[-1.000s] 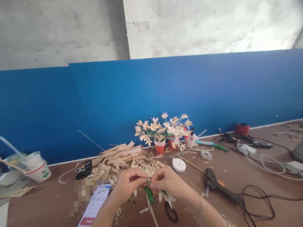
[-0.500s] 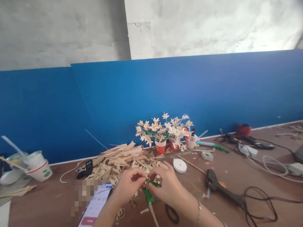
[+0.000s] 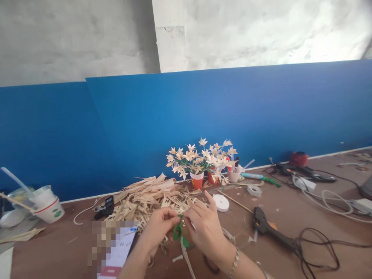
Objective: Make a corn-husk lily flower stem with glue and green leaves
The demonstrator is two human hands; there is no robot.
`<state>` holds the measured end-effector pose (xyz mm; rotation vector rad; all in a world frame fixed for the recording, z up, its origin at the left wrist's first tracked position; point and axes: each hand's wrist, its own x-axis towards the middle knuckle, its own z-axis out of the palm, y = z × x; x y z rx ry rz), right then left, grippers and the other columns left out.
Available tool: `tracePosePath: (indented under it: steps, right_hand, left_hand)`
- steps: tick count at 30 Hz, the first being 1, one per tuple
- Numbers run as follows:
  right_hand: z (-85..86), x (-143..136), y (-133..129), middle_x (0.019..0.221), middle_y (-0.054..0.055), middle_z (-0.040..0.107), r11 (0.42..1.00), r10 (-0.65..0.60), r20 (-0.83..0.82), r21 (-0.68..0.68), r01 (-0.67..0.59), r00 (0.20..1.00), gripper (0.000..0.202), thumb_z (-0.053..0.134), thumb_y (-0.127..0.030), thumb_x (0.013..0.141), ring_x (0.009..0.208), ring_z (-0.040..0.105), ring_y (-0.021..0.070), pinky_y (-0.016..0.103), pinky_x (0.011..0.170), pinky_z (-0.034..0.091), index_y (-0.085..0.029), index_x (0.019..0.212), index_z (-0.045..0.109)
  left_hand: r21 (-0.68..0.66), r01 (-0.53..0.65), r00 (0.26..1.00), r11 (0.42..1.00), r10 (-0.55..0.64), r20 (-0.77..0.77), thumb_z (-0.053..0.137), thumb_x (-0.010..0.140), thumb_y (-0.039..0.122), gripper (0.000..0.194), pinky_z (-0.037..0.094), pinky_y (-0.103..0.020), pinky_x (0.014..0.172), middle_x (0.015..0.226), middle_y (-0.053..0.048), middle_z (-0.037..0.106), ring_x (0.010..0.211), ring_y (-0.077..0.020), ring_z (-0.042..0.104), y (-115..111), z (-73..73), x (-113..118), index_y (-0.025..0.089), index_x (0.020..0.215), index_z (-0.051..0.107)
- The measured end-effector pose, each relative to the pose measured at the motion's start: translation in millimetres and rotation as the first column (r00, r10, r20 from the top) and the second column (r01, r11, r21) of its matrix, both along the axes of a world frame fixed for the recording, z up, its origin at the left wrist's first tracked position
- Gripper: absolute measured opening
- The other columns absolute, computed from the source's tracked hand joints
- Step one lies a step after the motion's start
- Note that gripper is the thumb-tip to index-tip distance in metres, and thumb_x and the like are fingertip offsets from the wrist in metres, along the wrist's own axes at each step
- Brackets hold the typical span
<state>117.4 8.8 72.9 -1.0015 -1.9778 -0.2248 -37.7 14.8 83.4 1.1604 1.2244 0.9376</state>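
Observation:
My left hand (image 3: 161,228) and my right hand (image 3: 205,226) meet low in the middle of the head view, fingertips close together. Between them they pinch a thin green strip (image 3: 177,230), part of which hangs below the fingers. Whether it is paper, tape or cloth I cannot tell. Pale thin strands (image 3: 188,264) trail down from the green piece toward the bottom edge. My right index finger sticks up, away from the pinch. Behind both hands lies a heap of dry, straw-coloured husk strips (image 3: 151,193).
Pale flowers (image 3: 190,155) stand in small red-and-white pots (image 3: 197,180) at the back. Right of my hands lie a white roll (image 3: 221,202), a clear tape roll (image 3: 254,190) and a black glue gun (image 3: 263,223) with its cord. A phone (image 3: 119,248) and paper cup (image 3: 49,205) are left.
My right hand has turned, its index finger now raised and its wrist shifted slightly left. The green strip between the fingers has bent and now hangs lower. My left hand has barely moved.

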Motion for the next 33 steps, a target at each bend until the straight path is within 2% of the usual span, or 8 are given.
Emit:
tracePosePath:
  steps: [2, 8, 13, 17, 25, 28, 31, 33]
  right_hand:
    - [-0.1, 1, 1, 0.061, -0.003, 0.056, 1.000, -0.007, -0.014, 0.007, 0.007, 1.000, 0.017, 0.047, -0.012, 0.081, 0.065, 0.050, 0.0127, 0.049, 0.104, 0.012, -0.020, 0.069, 0.057]
    - [-2.1, 3, 4, 0.057, -0.004, 0.052, 0.999, -0.014, -0.045, 0.037, 0.015, 0.999, 0.022, 0.043, -0.011, 0.081, 0.060, 0.047, 0.0117, 0.050, 0.104, 0.009, -0.020, 0.065, 0.055]
    - [-5.2, 2, 5, 0.059, -0.004, 0.055, 0.998, -0.034, -0.034, 0.050, 0.036, 0.999, 0.021, 0.045, -0.013, 0.083, 0.062, 0.049, 0.0122, 0.050, 0.104, 0.011, -0.020, 0.067, 0.056]
    - [-2.3, 1, 5, 0.059, -0.004, 0.057, 0.999, -0.031, -0.061, 0.018, 0.033, 0.998, 0.019, 0.048, -0.014, 0.082, 0.062, 0.051, 0.0122, 0.050, 0.105, 0.011, -0.021, 0.066, 0.057]
    - [14.7, 3, 1, 0.062, -0.004, 0.064, 0.965, 0.052, -0.208, -0.241, -0.102, 0.977, 0.012, 0.056, -0.013, 0.075, 0.063, 0.058, 0.0121, 0.049, 0.105, 0.012, -0.021, 0.067, 0.061]
    - [18.8, 6, 3, 0.063, -0.003, 0.066, 0.857, 0.044, -0.310, -0.477, -0.195, 0.950, 0.010, 0.059, -0.015, 0.072, 0.063, 0.059, 0.0126, 0.047, 0.101, 0.023, -0.020, 0.064, 0.063]
    - [20.4, 9, 9, 0.060, 0.000, 0.065, 0.633, 0.018, -0.465, -0.679, -0.370, 0.885, 0.007, 0.062, -0.018, 0.067, 0.059, 0.058, 0.0128, 0.032, 0.075, 0.044, -0.016, 0.060, 0.063]
    - [19.8, 12, 12, 0.057, 0.000, 0.065, 0.464, 0.010, -0.593, -0.711, -0.529, 0.805, 0.010, 0.066, -0.024, 0.064, 0.054, 0.055, 0.0114, 0.024, 0.057, 0.043, -0.014, 0.061, 0.064]
  left_hand:
    - [-0.012, -0.020, 0.998, 1.000, 0.021, 0.052, 0.074, 0.055, 0.036, 0.029, 0.029, -0.016, 0.032, 0.043, 0.008, 0.049, 0.033, -0.0043, 0.037, -1, -2.5, 3, 0.014, 0.061, 0.056]
    - [-0.047, -0.005, 0.972, 0.999, 0.016, 0.236, 0.075, 0.057, 0.034, 0.030, 0.042, -0.017, 0.046, 0.055, 0.002, 0.059, 0.050, -0.0078, 0.052, -4, -3.3, 10, 0.014, 0.064, 0.054]
    - [0.015, -0.052, 0.989, 0.999, 0.050, 0.138, 0.067, 0.065, 0.036, 0.025, 0.038, -0.017, 0.043, 0.054, 0.002, 0.058, 0.048, -0.0085, 0.050, -4, -6.3, 13, 0.013, 0.066, 0.058]
    - [0.150, -0.124, 0.992, 0.981, 0.124, 0.012, 0.066, 0.064, 0.031, 0.019, 0.037, -0.018, 0.044, 0.050, 0.004, 0.052, 0.047, -0.0088, 0.046, -1, -7.2, 14, 0.013, 0.062, 0.059]
    - [0.412, 0.014, 0.985, 0.911, 0.059, -0.164, 0.060, 0.070, 0.025, 0.011, 0.041, -0.021, 0.054, 0.061, -0.001, 0.059, 0.057, -0.0131, 0.051, 1, -1.7, 1, 0.015, 0.067, 0.064]
    - [0.447, 0.029, 0.974, 0.894, 0.074, -0.212, 0.061, 0.070, 0.025, 0.011, 0.042, -0.022, 0.058, 0.064, -0.002, 0.062, 0.061, -0.0150, 0.054, -2, 2.6, 0, 0.017, 0.065, 0.066]
    - [0.434, 0.049, 0.974, 0.900, 0.053, -0.219, 0.063, 0.069, 0.024, 0.011, 0.042, -0.022, 0.057, 0.060, -0.002, 0.061, 0.059, -0.0151, 0.053, -3, 6.4, 0, 0.017, 0.061, 0.066]
    - [0.403, 0.053, 0.981, 0.914, 0.027, -0.190, 0.064, 0.068, 0.025, 0.012, 0.041, -0.022, 0.055, 0.057, -0.001, 0.059, 0.057, -0.0142, 0.052, -3, 6.8, 0, 0.016, 0.060, 0.066]
